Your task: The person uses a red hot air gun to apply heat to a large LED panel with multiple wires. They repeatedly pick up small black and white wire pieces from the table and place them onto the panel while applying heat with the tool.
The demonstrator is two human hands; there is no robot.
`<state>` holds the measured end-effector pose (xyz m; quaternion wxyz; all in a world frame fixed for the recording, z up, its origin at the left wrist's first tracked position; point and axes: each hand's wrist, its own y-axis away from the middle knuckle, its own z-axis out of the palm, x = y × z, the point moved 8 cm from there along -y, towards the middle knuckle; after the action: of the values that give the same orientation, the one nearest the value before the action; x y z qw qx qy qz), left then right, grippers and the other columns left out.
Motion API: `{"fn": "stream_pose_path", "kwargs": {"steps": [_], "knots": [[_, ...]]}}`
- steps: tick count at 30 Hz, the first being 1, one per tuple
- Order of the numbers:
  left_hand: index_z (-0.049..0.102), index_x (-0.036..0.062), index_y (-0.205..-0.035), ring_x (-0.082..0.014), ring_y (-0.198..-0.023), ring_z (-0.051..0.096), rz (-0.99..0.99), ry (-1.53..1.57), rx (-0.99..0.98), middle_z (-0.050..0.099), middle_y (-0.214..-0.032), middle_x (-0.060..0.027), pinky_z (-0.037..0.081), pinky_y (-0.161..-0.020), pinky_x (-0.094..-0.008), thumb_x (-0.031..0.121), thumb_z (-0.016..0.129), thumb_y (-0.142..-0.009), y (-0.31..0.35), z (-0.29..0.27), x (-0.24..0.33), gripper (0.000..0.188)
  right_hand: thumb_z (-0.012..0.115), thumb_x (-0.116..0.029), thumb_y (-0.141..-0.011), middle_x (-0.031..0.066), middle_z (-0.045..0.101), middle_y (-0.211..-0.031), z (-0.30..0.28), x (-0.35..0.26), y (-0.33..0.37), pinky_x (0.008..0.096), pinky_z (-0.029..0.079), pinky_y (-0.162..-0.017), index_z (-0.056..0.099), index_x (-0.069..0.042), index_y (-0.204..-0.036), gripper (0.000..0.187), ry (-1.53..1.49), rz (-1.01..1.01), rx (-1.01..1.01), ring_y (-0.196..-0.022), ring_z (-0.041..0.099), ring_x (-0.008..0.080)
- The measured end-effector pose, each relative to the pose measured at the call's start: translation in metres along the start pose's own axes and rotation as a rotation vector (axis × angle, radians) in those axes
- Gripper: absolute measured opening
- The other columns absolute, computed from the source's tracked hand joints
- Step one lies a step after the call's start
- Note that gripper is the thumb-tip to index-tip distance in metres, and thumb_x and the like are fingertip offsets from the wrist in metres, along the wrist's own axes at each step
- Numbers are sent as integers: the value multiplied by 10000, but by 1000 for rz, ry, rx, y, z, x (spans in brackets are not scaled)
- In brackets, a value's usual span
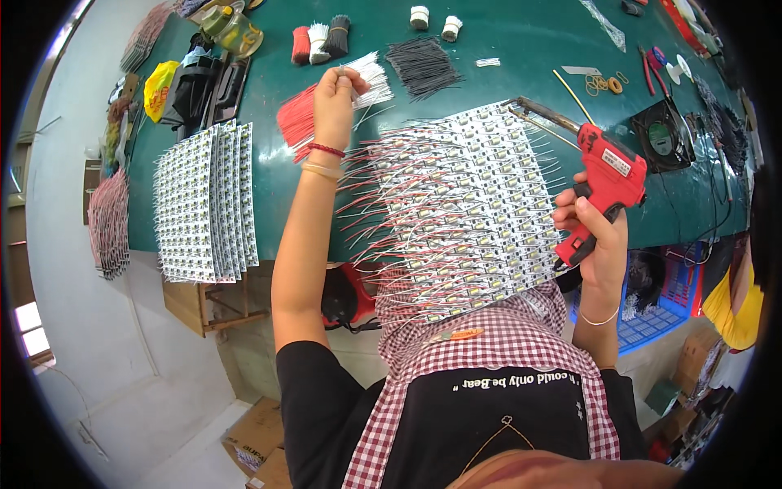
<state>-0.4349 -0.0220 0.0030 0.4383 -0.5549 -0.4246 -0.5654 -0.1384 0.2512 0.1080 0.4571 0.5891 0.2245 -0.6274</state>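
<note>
My right hand [601,236] is wrapped round the handle of a red soldering gun [612,167]. The gun's metal tip points left, over the far right corner of a white circuit board panel [497,204]. Rows of small components cover the panel, and thin red and white wires stick out, mostly along its left side. My left hand [332,102] is closed above a pile of red wires [296,121] and a pile of white wires [375,80]. What its fingers pinch, if anything, is too small to make out.
Black wires [422,65] lie beyond the panel, with tied wire bundles [336,37] behind. Several stacked panels [191,204] stand at the left. On the right are a small black fan [661,137], pliers [652,72] and cables. A blue crate [652,326] sits below the table edge.
</note>
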Motion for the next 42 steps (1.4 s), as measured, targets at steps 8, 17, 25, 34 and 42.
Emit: {"fn": "stream_pose_path", "kwargs": {"steps": [8, 17, 25, 34, 42], "knots": [[478, 12, -1112, -146, -869, 563, 105, 97, -74, 509, -891, -42, 458, -920, -319, 76, 374, -1014, 29, 32, -11, 157, 620, -75, -850, 156, 671, -904, 3, -2, 1, 319, 576, -662, 513, 41, -1184, 369, 2, -1, -30, -730, 685, 217], [330, -1, -1267, -100, -708, 447, 67, 374, -42, 475, -827, -39, 443, -674, -261, 57, 386, -1004, 26, 28, 11, 275, 611, -79, -865, 152, 670, -896, 1, 2, 4, 303, 568, -655, 510, 42, -1190, 362, -10, -1, -24, -725, 680, 207], [570, 2, -1033, -73, -739, 482, -263, 184, -615, 551, -836, -2, 409, -695, -214, 131, 448, -1004, 127, 149, 54, 180, 624, -137, -904, 74, 625, -783, 15, -12, -13, 244, 474, -542, 534, 36, -1173, 333, -73, -32, -38, -603, 600, 123], [607, 10, -1003, -67, -677, 471, -228, -93, -769, 542, -738, 5, 392, -611, -227, 94, 411, -1002, 178, 192, 75, 213, 767, -282, -807, 16, 606, -691, 28, 21, -20, 209, 422, -513, 625, -13, -951, 336, 118, 103, -173, -558, 526, 58], [583, -6, -975, -98, -628, 528, -235, -253, -728, 580, -684, -36, 431, -596, -265, 105, 432, -989, 179, 193, 80, 187, 758, -237, -820, 24, 614, -721, 22, 17, -11, 208, 442, -554, 608, 2, -955, 313, 46, 104, -125, -598, 559, 77]]}}
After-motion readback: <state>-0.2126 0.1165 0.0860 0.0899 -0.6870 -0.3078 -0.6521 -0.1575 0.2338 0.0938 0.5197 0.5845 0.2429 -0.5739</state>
